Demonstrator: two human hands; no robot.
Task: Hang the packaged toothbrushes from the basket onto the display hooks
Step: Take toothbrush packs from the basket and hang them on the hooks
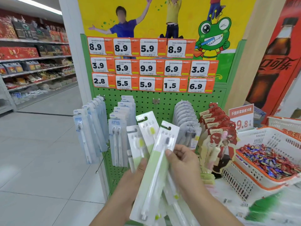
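Held fanned in the left hand [130,180], several packaged toothbrushes [143,139] stand hang-holes up, the right hand [182,162] pinching the front pack [156,168] apparently to separate it for the bare hook [155,101] on the green pegboard [162,101] between stocked rows.

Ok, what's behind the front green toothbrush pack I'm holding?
Behind the front pack, two more green packs fan out in the hands, against the green pegboard. Their lower halves are hidden.
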